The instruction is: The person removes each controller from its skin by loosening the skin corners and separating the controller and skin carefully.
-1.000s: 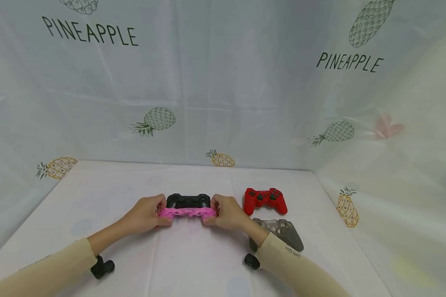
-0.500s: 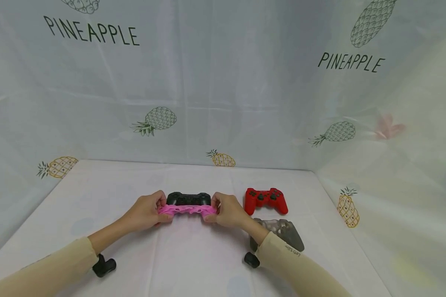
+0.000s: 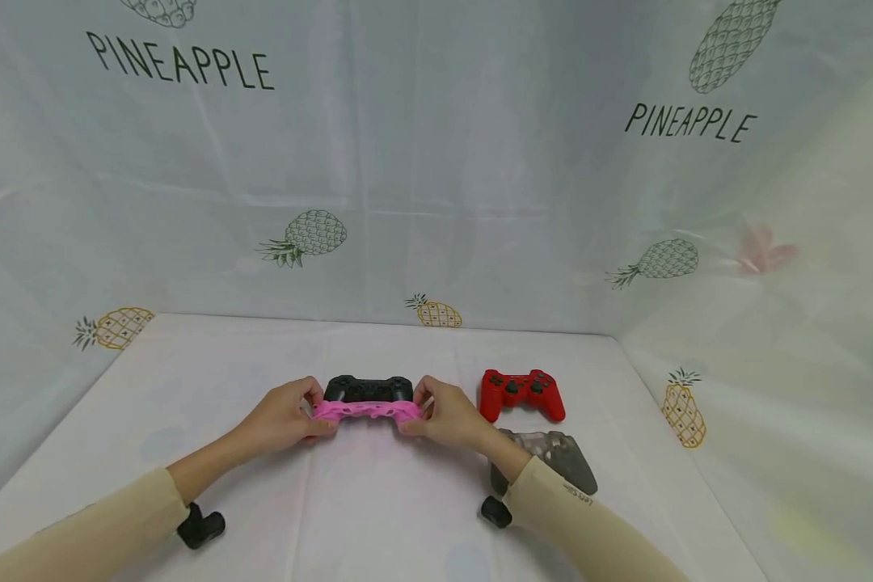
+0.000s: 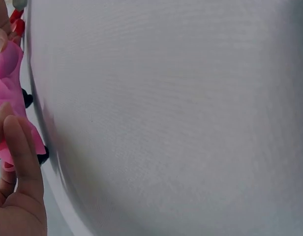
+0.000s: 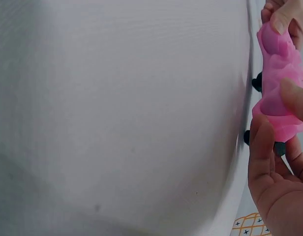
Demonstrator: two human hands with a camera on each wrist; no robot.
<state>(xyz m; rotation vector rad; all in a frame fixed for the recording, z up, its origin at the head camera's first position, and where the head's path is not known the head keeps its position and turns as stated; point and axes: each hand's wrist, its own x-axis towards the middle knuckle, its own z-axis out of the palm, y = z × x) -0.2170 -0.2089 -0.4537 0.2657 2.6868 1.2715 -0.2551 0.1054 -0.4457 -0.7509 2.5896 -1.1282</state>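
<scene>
In the head view a black game controller (image 3: 369, 390) lies level above the table, its handle side covered by a pink rubbery sleeve (image 3: 367, 410). My left hand (image 3: 280, 416) pinches the sleeve's left end between thumb and fingers. At the other end my right hand (image 3: 451, 414) grips it likewise. Seen from the left wrist, the pink sleeve (image 4: 9, 91) fills the left edge, with bits of black controller showing past it. The right wrist view has a thumb on the sleeve (image 5: 277, 64) and fingers curled behind. How far the handles sit inside is hidden.
A red game controller (image 3: 491, 396) rests on the white-covered table (image 3: 378, 517) to the right. Nearer me, a grey controller (image 3: 571, 465) is partly hidden by my right forearm. A pineapple-print curtain (image 3: 436, 162) hangs behind the table.
Both hands hold the same ends of the sleeve. The controller and sleeve have shifted very slightly away from me; the finger positions differ only a little.
</scene>
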